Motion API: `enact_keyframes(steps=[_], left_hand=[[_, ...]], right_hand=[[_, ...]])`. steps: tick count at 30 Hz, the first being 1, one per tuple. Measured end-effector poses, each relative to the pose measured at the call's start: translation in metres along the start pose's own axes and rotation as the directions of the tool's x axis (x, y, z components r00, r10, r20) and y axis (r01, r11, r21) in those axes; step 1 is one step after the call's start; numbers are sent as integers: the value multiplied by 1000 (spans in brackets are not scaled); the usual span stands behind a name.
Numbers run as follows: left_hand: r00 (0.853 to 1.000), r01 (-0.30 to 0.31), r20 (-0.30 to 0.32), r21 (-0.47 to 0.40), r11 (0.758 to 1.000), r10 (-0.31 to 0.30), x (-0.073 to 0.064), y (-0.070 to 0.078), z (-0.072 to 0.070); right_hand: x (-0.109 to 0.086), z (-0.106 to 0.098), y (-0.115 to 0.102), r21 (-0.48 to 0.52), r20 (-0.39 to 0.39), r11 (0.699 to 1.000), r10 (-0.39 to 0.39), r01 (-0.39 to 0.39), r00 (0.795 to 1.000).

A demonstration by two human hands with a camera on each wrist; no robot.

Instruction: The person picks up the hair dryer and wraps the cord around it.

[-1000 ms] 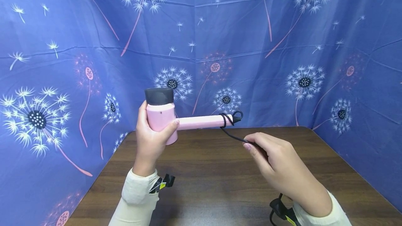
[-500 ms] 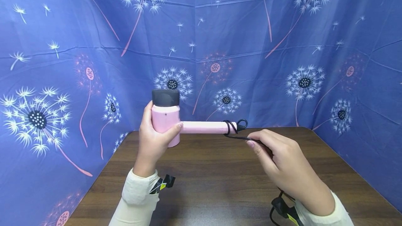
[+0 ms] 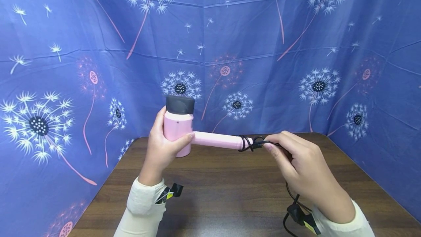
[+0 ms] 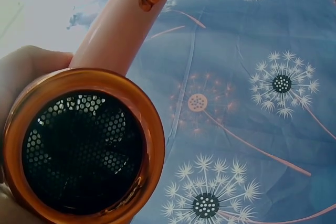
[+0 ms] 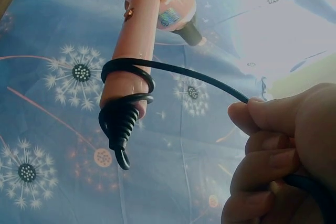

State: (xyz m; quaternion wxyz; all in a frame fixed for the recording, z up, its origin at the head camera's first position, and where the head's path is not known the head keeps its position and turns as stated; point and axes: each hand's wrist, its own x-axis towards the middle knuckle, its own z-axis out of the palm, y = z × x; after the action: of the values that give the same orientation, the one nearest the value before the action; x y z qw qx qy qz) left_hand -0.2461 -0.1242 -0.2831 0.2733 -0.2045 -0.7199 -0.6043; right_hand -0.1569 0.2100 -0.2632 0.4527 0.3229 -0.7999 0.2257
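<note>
My left hand grips the body of a pink hair dryer above the table, its black nozzle pointing up. The dryer's handle reaches out to the right. In the left wrist view the mesh-covered rear opening has a copper-coloured rim. A black power cord is looped round the handle's end, near a ribbed strain relief. My right hand pinches the cord between thumb and forefinger, close to the handle's end. More cord runs through the curled fingers of that hand.
A brown wooden table lies beneath both hands. Blue cloth with a dandelion print hangs behind it and at the sides. Slack cord and a black wrist device hang by the right sleeve.
The hair dryer has shifted right and slightly down in my left hand, its handle now tilting downward. My right hand has moved a little right, still pinching the cord.
</note>
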Motion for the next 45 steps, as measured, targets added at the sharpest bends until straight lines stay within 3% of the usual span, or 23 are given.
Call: enact_keyframes(steps=[6,15,24,45], left_hand=[[999,-2,50,18,1000,2,0,1,-1],[996,-17,91,21,1000,15,-1,1,-2],[993,-39,109,8,999,38,-3,3,-2],[985,-79,152,8,997,77,-5,10,-1]], right_hand=[[2,1,1,25,-58,999,-30,32,998],[2,1,2,37,-76,999,-10,12,997],[0,0,5,25,-25,999,43,-42,999],[0,1,10,34,12,995,91,-92,996]])
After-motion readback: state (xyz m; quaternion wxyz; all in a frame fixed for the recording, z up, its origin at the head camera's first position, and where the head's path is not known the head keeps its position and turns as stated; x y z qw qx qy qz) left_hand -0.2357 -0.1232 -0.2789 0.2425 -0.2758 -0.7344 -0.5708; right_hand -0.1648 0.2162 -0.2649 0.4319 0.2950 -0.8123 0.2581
